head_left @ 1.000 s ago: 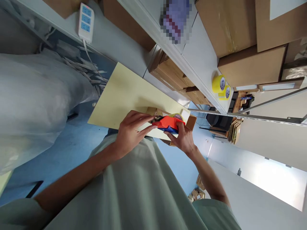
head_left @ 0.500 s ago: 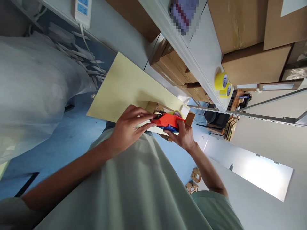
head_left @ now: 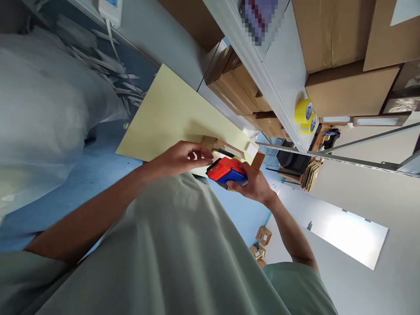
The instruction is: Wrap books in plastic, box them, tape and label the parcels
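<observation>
My right hand (head_left: 255, 188) is wrapped round a red and blue tape dispenser (head_left: 226, 169), held just off the near edge of a pale yellow tabletop (head_left: 170, 113). A small open cardboard box (head_left: 226, 148) lies on that edge, right behind the dispenser. My left hand (head_left: 180, 157) reaches in from the left. Its fingers are bent and pinched together at the box's near corner, close to the dispenser's front end. What the fingertips pinch is too small to make out. A pale green shirt fills the lower part of the view.
A big white plastic bag (head_left: 39, 109) stands at the left beside paper strips on the blue floor. A grey shelf carries two yellow tape rolls (head_left: 303, 110) and large cardboard boxes (head_left: 344, 87). More cartons (head_left: 236, 83) sit under it. A power strip (head_left: 110, 5) lies at the top.
My right hand has drawn the dispenser back off the box toward me and tilted it. My left hand has lifted off the dispenser's front and now pinches at the box corner.
</observation>
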Demonstrator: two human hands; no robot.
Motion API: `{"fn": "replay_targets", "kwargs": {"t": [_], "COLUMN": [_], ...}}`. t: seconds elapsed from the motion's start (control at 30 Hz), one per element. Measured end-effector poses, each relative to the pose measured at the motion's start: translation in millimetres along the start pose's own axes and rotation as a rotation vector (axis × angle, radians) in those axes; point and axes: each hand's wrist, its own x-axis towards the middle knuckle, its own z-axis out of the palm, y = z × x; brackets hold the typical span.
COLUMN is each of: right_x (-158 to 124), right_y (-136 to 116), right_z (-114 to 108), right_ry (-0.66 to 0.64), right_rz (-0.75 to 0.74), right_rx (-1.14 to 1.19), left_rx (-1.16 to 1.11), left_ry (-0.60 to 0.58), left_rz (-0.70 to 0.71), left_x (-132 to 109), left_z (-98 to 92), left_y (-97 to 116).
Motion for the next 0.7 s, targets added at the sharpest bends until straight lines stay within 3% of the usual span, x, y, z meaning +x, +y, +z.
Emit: {"fn": "replay_targets", "kwargs": {"t": [0.13,0.3,0.37,0.5,0.6,0.7], "right_x": [7.1,8.8,4.0,-10.3,-15.3,-11.5], "right_y": [-11.2,-11.3,-3.0,18.2,24.5,19.2], "right_z": [-7.8,-18.1,-30.0,-62.4,-79.4,-85.8], "right_ry": [-0.135,-0.248,-0.298,-0.328,-0.289,-0.208], "right_rz": [0.132,0.236,0.234,0.302,0.340,0.329], "right_rx": [-0.021,-0.048,-0.015,0.047,0.078,0.065], "left_rx": [-0.203,-0.273,-0.266,-0.192,-0.166,-0.212], "left_ry": [-0.006,0.040,0.095,0.351,0.354,0.333], "left_rz": [-0.112,-0.207,-0.238,-0.327,-0.373,-0.340], "left_x": [18.0,23.7,24.0,32.1,47.8,66.7], "left_z": [19.4,48.5,44.8,10.5,-5.8,0.8], "left_y": [-31.9,-58.9,-69.8,-103.3,-129.1,-143.8]}}
